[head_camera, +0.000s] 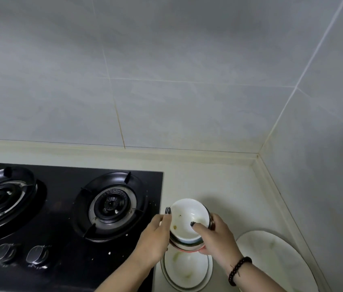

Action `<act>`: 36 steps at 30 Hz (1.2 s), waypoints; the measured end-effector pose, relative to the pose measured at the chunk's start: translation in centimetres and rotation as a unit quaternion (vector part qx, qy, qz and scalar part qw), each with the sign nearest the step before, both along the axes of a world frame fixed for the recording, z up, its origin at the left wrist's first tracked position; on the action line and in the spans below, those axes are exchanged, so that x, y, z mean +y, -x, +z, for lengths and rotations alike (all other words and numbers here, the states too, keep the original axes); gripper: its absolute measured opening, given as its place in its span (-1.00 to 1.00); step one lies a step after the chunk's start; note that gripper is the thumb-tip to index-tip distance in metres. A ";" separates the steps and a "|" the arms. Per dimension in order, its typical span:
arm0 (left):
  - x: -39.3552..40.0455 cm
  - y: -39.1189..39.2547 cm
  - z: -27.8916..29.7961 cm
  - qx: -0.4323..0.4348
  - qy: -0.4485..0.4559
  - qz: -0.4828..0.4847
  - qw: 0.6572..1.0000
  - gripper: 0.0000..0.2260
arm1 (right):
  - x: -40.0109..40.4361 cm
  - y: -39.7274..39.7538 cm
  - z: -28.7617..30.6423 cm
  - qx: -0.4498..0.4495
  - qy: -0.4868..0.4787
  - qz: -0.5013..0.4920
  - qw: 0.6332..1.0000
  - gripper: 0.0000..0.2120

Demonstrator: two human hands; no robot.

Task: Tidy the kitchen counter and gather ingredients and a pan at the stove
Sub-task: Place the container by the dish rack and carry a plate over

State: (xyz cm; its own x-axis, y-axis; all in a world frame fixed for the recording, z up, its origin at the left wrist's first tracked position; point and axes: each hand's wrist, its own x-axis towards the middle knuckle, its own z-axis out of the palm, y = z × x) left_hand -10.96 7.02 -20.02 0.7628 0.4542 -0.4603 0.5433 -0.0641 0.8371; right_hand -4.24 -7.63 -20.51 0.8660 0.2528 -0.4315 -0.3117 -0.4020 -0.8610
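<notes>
A stack of dirty white bowls (184, 218) is held above the counter, just right of the black gas stove (67, 207). My left hand (156, 239) grips the stack's left side, with fingertips on the rim. My right hand (214, 237) grips the right side, thumb inside the top bowl. Food specks mark the inside of the top bowl. Directly below the stack, a small white plate (187, 270) with smears lies on the counter.
A large white oval plate (276, 262) lies at the right near the counter's corner. The stove has two burners (111, 205) and two knobs (38, 253). Grey tiled walls meet in a corner at the right. The pale counter (219, 182) runs behind the bowls.
</notes>
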 end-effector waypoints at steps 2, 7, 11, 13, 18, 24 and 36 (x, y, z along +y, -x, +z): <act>-0.5 1.0 -0.6 0.018 0.023 0.008 1.000 -0.63 | -0.5 1.3 -0.8 -0.001 0.029 0.012 1.000 -0.77; -1.5 3.0 -2.7 0.033 0.040 0.009 0.999 -0.43 | -1.0 3.4 -2.9 -0.001 0.081 0.024 0.996 -0.61; -2.3 4.0 -3.2 0.035 0.036 0.004 0.999 -0.49 | -1.0 4.5 -3.7 0.015 0.116 0.028 0.993 -0.44; -2.6 4.2 -2.9 0.028 0.016 -0.016 0.999 -0.62 | -1.0 4.6 -4.0 0.025 0.119 0.018 0.992 -0.32; -2.7 4.4 -3.0 0.017 -0.014 -0.041 0.999 -0.80 | -0.8 4.5 -3.8 0.023 0.126 0.008 0.992 -0.25; -2.9 4.6 -4.2 0.018 -0.054 -0.030 0.998 -0.86 | -0.4 4.9 -2.8 0.037 0.155 0.030 0.987 -0.43; -3.0 4.2 -6.3 -0.014 -0.060 -0.038 0.997 -0.67 | -0.6 4.2 -4.7 0.059 0.183 0.029 0.981 -0.39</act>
State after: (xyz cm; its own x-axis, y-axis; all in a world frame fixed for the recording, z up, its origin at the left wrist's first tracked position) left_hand -15.15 4.07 -26.37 0.8092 0.4445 -0.3842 0.5093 -0.2045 0.8360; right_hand -8.41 -8.20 -25.24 0.7935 0.1097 -0.5986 -0.3682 -0.6966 -0.6157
